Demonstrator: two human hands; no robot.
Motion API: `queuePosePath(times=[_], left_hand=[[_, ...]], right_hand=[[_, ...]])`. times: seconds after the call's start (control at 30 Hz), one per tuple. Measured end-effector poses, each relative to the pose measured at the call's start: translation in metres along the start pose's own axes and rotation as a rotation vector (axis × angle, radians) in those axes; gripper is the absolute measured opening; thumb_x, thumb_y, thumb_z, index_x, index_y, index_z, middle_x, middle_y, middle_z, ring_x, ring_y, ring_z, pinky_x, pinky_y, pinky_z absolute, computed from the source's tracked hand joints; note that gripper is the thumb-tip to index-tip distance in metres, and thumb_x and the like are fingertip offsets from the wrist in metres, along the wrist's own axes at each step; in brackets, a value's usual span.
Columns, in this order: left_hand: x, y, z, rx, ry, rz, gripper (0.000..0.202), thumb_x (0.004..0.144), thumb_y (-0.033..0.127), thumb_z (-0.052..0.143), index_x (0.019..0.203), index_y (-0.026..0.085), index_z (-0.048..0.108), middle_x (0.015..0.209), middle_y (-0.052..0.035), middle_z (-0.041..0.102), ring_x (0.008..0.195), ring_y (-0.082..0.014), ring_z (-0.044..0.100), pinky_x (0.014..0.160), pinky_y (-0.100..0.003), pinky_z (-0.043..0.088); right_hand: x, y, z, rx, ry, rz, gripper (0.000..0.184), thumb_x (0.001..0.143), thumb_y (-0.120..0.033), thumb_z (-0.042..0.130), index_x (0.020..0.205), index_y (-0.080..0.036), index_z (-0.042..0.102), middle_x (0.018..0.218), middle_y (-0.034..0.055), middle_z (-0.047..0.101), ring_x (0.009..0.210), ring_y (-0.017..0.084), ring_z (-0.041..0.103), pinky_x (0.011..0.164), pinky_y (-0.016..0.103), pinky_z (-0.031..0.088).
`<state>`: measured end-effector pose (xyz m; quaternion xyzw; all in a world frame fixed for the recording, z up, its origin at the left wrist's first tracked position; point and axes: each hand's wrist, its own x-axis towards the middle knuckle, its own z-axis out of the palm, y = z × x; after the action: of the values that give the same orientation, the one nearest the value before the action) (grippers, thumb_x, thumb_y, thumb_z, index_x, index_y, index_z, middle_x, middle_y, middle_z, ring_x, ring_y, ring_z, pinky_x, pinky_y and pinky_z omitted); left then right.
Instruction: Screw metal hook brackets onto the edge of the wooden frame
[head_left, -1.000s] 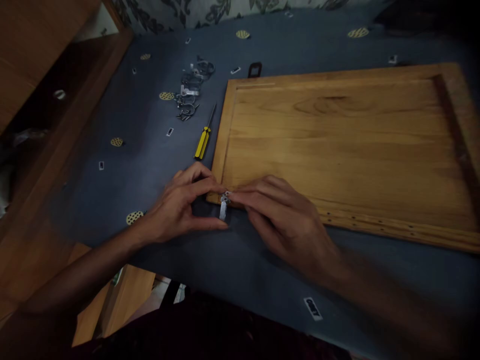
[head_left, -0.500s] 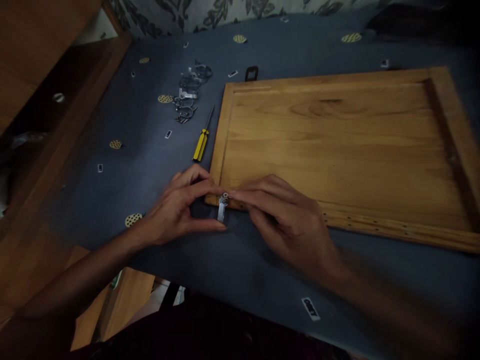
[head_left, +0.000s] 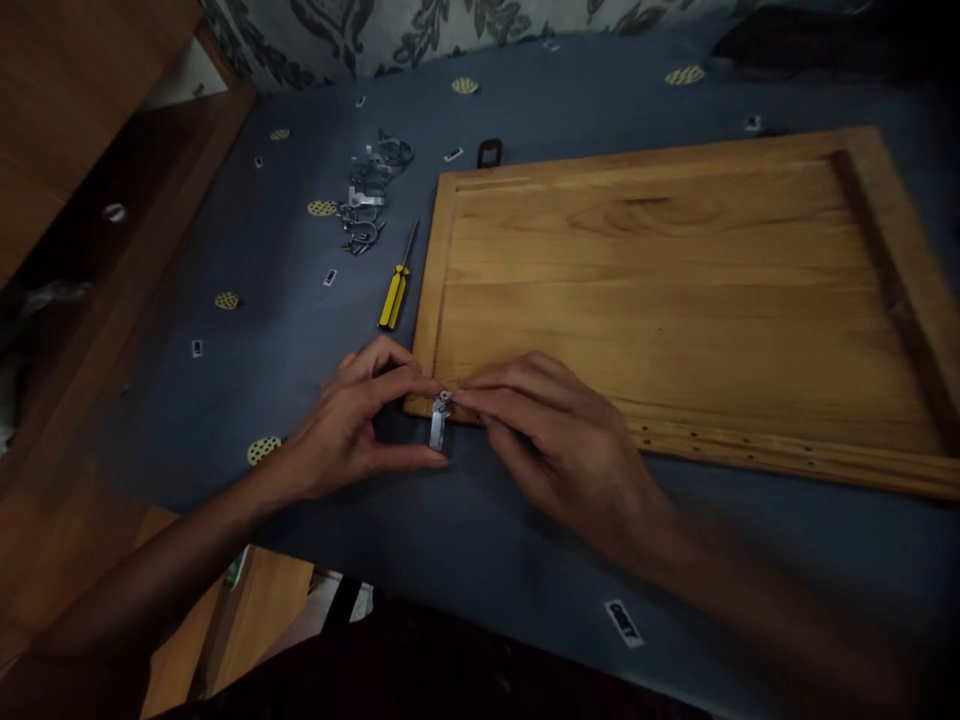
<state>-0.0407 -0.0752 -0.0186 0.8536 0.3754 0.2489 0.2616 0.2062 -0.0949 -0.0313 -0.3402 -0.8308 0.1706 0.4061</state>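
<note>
Maybe mid-fitting, left hand (head_left: 346, 428) and right hand (head_left: 574, 450) pinch a metal piece (head_left: 437, 427) by the wooden board's (head_left: 600, 290) eight o'clock; next needs steadiness.

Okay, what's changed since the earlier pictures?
The view shifted slightly, moving most things left in frame. No visible taking or letting go: left hand and right hand remain at the metal piece by the board. The board and yellow screwdriver lie as before.

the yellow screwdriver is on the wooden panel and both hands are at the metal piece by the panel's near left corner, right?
No: the head view shows the yellow screwdriver on the blue surface left of the wooden panel, not on it. The left hand and right hand are at the metal piece by the panel's corner.
</note>
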Motion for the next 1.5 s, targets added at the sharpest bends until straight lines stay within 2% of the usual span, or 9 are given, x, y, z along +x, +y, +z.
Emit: queuePosePath(times=[0.13,0.3,0.77,1.03,1.3,1.5], left_hand=[[0.0011,0.0017,-0.0005,-0.014,0.003,0.012,0.05,0.086,0.055,0.087,0.124,0.025,0.073,0.109,-0.0041,0.063,0.101,-0.0218,0.061,0.087,-0.037,0.049],[0.0025,0.0043,-0.0029,-0.009,-0.028,0.001,0.048,0.088,0.056,0.085,0.123,0.026,0.072,0.109,-0.0041,0.063,0.102,-0.0218,0.061,0.088,-0.037,0.051],[0.0019,0.0055,-0.0029,0.003,-0.033,-0.025,0.048,0.088,0.057,0.085,0.122,0.026,0.073,0.111,-0.0048,0.064,0.105,-0.023,0.062,0.09,-0.038,0.05],[0.0026,0.0065,-0.0043,0.003,-0.052,-0.033,0.045,0.087,0.051,0.087,0.123,0.026,0.074,0.111,-0.0045,0.064,0.105,-0.0227,0.062,0.09,-0.038,0.05],[0.0024,0.0048,-0.0025,-0.018,-0.036,-0.034,0.047,0.088,0.057,0.085,0.122,0.027,0.075,0.109,-0.0049,0.064,0.103,-0.0236,0.062,0.088,-0.039,0.05],[0.0022,0.0043,-0.0019,-0.024,-0.021,-0.024,0.048,0.087,0.058,0.085,0.121,0.027,0.074,0.109,-0.0047,0.064,0.102,-0.0232,0.062,0.088,-0.038,0.05]], right_hand=[[-0.0016,0.0015,0.0028,-0.005,-0.005,-0.017,0.025,0.1,-0.004,0.056,0.113,-0.016,0.075,0.105,0.0091,0.08,0.095,0.024,0.072,0.084,0.041,0.061],[-0.0023,0.0022,0.0036,0.008,-0.015,-0.037,0.03,0.101,-0.005,0.058,0.116,-0.024,0.076,0.106,0.0055,0.08,0.095,0.023,0.072,0.084,0.041,0.06],[-0.0026,0.005,0.0034,-0.016,-0.025,-0.085,0.028,0.101,-0.006,0.059,0.118,-0.02,0.075,0.108,0.0087,0.08,0.095,0.024,0.071,0.083,0.042,0.059],[-0.003,0.0034,0.0019,-0.012,-0.03,-0.069,0.034,0.101,-0.006,0.058,0.124,-0.024,0.076,0.109,0.0081,0.08,0.096,0.024,0.072,0.083,0.043,0.061],[-0.0014,0.0017,0.0009,-0.006,-0.036,-0.06,0.039,0.1,-0.004,0.059,0.129,-0.026,0.074,0.109,0.0072,0.08,0.094,0.023,0.071,0.082,0.041,0.061],[-0.002,-0.0014,0.0004,-0.006,-0.016,-0.015,0.034,0.1,-0.002,0.056,0.12,-0.023,0.074,0.109,0.0074,0.079,0.097,0.023,0.072,0.081,0.039,0.063]])
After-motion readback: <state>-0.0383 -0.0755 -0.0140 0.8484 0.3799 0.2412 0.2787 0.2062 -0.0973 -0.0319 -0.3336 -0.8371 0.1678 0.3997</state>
